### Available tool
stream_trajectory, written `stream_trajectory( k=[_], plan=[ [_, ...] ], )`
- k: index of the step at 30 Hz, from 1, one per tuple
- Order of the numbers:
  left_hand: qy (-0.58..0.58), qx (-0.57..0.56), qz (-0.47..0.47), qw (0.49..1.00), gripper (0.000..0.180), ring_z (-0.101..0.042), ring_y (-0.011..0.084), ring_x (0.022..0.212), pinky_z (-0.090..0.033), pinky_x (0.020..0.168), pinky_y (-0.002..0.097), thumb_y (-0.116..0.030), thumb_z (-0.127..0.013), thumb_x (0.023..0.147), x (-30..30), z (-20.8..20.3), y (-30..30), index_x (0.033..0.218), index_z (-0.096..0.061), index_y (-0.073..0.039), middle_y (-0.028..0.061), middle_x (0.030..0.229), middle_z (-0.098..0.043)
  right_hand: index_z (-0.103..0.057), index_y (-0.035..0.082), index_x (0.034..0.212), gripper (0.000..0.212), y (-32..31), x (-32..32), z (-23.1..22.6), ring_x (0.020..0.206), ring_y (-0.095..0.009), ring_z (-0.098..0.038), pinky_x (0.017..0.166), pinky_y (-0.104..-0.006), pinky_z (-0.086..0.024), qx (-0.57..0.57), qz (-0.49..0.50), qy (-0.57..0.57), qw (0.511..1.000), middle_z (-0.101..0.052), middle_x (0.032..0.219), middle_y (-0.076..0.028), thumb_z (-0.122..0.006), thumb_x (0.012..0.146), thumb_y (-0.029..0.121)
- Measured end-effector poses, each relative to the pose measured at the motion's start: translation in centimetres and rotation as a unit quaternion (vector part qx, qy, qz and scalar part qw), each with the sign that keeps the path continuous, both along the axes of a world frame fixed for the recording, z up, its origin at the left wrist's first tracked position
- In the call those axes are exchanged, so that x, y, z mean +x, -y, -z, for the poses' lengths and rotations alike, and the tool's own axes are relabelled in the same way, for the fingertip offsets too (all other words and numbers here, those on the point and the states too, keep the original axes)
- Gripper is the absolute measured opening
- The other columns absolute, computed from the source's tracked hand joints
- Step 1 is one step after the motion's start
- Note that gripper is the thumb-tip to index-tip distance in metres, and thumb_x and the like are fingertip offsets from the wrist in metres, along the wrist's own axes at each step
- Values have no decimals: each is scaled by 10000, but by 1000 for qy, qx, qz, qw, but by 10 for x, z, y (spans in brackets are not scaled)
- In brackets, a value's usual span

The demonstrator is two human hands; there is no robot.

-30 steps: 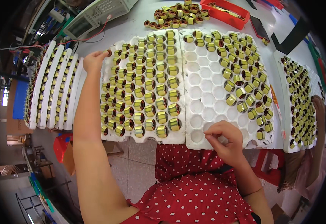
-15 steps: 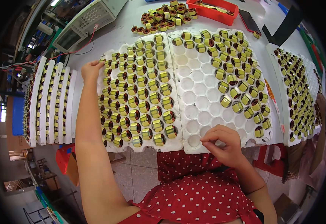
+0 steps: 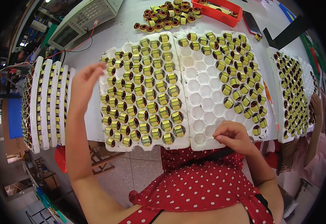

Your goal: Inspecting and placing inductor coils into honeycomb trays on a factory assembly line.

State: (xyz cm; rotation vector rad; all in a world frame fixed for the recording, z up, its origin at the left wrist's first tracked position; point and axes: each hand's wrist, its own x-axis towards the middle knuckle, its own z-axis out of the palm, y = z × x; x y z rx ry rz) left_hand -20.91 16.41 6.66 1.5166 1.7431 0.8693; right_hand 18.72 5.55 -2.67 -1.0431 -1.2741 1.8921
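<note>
Two white foam trays lie side by side before me. The left tray [image 3: 185,112] holds rows of small yellow-taped coils [image 3: 154,120] with brown cores. In the right tray [image 3: 199,89], coils fill the right side and top, and bare round pockets show on the left. My left hand [image 3: 88,80] hovers at the left tray's upper left edge, fingers loosely apart, nothing seen in them. Over the right tray's lower edge, my right hand [image 3: 235,136] is curled, thumb near the fingertips. No object shows in it, though its palm is hidden.
Loose coils [image 3: 166,16] lie heaped at the back beside a red bin [image 3: 222,13]. A bench meter [image 3: 82,24] stands back left, above filled trays [image 3: 52,104] on edge. At right are a phone [image 3: 251,22], an orange pen [image 3: 269,98] and another person's hand [image 3: 317,106] by more trays.
My left hand has drawn back from a coil at the left tray's upper left corner, and its fingers have loosened. My right hand has shifted slightly right. Another person's hand now shows at right.
</note>
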Motion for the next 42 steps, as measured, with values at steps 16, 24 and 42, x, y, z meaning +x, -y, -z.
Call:
stream_trajectory(
  k=[16,24,42],
  plan=[
    [154,-43,754,637,210,-527,203,850,-408,753,394,-264,-594,754,53,-100,135,897,-620,-112,24,926,-579,-631,10,876,73,-19,-2,-27,667,-63,-533,573,-209,-430,-21,-144,118,982,-568,782,-21,-614,813,43],
    [287,38,725,625,121,-490,252,855,-387,787,412,-224,-565,840,55,-78,169,885,-609,-121,31,988,-552,-615,84,805,128,-144,-113,-90,681,-232,-585,619,-356,-454,528,-260,261,765,-586,734,-70,-539,806,187],
    [214,157,662,701,131,-504,285,858,-399,814,441,-153,-467,846,28,-90,230,846,-589,-105,39,900,-535,-664,99,899,284,-260,-362,-29,889,-270,-609,708,-378,-503,450,-201,443,749,-642,919,-96,-657,695,296]
  ],
)
